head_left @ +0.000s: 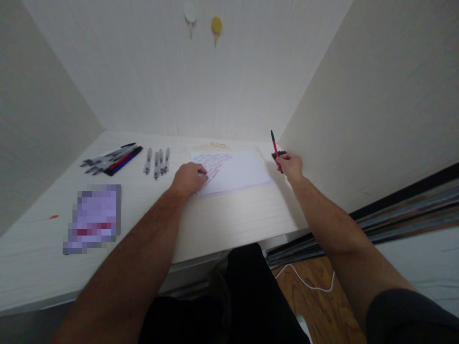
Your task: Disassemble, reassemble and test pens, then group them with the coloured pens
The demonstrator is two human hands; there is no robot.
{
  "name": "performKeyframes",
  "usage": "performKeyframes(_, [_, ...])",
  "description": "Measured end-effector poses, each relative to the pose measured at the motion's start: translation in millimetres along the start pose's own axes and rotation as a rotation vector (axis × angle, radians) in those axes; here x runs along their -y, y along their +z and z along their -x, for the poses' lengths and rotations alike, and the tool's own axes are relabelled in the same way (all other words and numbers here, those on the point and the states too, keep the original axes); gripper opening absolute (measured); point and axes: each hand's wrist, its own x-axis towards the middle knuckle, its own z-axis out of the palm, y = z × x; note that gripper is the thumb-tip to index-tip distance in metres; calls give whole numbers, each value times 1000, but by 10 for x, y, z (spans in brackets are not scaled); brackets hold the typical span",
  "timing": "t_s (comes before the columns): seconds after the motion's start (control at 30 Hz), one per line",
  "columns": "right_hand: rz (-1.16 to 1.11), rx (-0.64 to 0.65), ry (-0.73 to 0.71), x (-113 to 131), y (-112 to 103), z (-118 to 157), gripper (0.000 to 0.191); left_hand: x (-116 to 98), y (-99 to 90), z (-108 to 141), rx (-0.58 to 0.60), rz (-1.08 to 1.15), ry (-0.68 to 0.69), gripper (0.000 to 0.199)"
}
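Note:
My right hand pinches a red pen with a black upper end, holding it nearly upright at the right side of the desk. Beside those fingers, partly hidden, is a black piece with a ridged edge. Red and faint dark writing covers the left part of a white paper sheet. My left hand rests on that sheet's left edge with curled fingers; whatever may be inside them is hidden.
Several clear pen barrels lie left of the paper, near a pile of pens. A blurred purple item lies front left. Walls enclose the desk; two hooks hang at the back. A white cable crosses the floor.

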Motion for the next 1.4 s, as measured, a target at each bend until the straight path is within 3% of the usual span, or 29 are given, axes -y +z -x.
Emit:
performKeyframes(0.27, [395,-154,-95,-227,-281,-129,9,-21,-24,3,-2,-4,-17,28])
performKeyframes(0.43, [413,-177,-80,-322,-299,-190,11,-27,-31,2,11,-2,-24,28])
performKeyframes(0.6, [341,-157,-7,-384,-320,-246,16,-13,-10,-9,1,3,-20,26])
performKeyframes(0.93, [649,-72,-118,-350,-335,-137,5,-7,-9,-10,4,10,-30,26])
performKeyframes(1.4, [777,-32,-115,-419,-233,-268,9,-18,-22,-4,21,9,-42,27])
